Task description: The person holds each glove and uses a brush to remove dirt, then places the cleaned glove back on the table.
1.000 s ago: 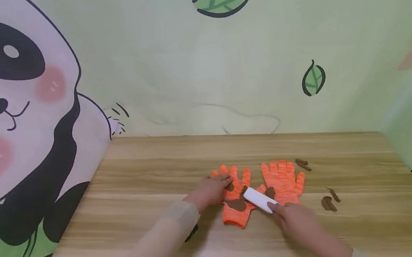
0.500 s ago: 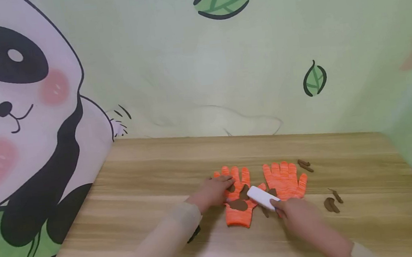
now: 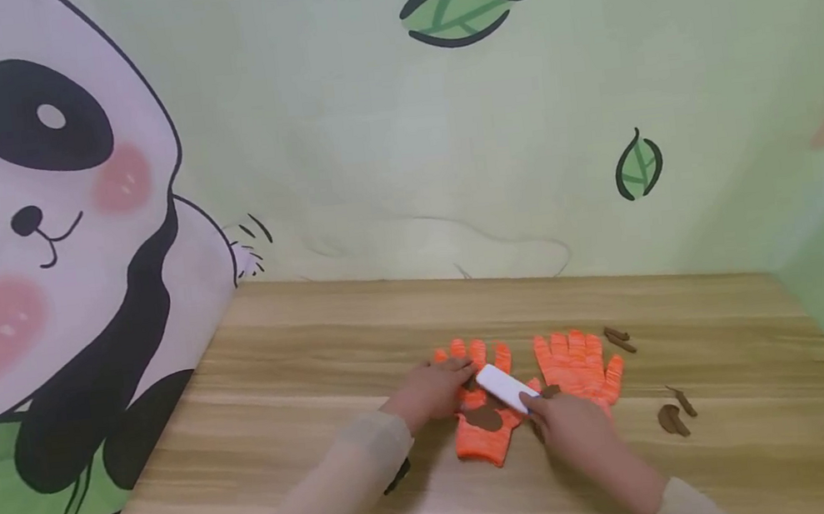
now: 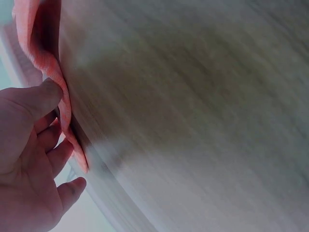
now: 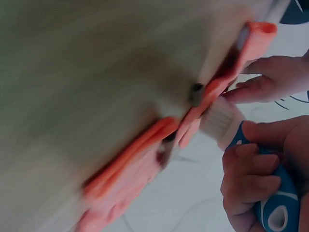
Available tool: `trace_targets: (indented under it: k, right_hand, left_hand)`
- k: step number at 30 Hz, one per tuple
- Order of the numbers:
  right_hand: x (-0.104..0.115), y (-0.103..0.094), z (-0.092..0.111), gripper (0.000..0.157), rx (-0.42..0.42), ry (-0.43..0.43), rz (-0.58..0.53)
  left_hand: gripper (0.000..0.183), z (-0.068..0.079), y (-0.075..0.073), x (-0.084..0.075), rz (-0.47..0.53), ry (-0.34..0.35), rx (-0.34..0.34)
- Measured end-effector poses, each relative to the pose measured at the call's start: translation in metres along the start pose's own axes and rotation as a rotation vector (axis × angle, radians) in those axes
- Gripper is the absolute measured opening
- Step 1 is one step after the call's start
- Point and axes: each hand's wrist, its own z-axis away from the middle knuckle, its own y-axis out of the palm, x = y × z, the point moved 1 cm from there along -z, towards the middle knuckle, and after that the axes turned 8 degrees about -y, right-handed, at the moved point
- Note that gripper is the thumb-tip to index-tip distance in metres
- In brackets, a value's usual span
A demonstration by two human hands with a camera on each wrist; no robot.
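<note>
Two orange knit gloves lie flat side by side on the table, the left glove (image 3: 481, 448) and the right glove (image 3: 578, 369). Brown, clay-like smears (image 3: 483, 419) mark the left one, and another brown patch shows near the right one's lower left edge. My left hand (image 3: 432, 390) rests on the left glove's finger side, fingertips pressing the fabric. My right hand (image 3: 577, 432) grips the blue handle (image 5: 282, 193) of a brush (image 3: 504, 388) with a white head. The brush's pale bristles (image 5: 218, 118) face the left glove, right at its surface.
Several brown strips (image 3: 619, 341) lie beyond the right glove, with more brown bits (image 3: 672, 421) to its right. A small black item (image 3: 397, 476) sits partly hidden by my left forearm. The wood-grain table (image 3: 300, 344) meets a painted wall (image 3: 343, 172) at its back edge.
The brush has shifted over the left glove, first a little right, then left and up toward my left hand. My left hand stays on the glove. The camera has tilted slightly.
</note>
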Motion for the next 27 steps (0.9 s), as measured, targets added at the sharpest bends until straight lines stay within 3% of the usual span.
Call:
trace_targets:
  k: [7, 12, 16, 23, 27]
  right_hand:
    - [-0.011, -0.020, 0.030, 0.032, -0.019, 0.013, 0.021]
    - [-0.003, -0.026, 0.013, 0.033, -0.066, -0.001, 0.008]
    - [-0.001, -0.017, 0.009, 0.034, -0.011, 0.004, 0.039]
    - [-0.021, -0.029, 0.050, 0.030, 0.037, 0.075, 0.032]
    - [-0.021, -0.044, 0.053, 0.032, 0.011, 0.082, 0.017]
  left_hand:
    - [0.067, -0.001, -0.008, 0.000, -0.050, -0.042, 0.011]
    - [0.064, 0.001, -0.002, -0.008, -0.019, -0.002, -0.011]
    - [0.064, 0.000, 0.001, -0.017, 0.006, 0.023, -0.019]
    - [0.067, -0.002, -0.004, -0.011, -0.027, -0.005, -0.003]
    - [0.060, 0.001, -0.002, -0.008, -0.042, 0.078, -0.057]
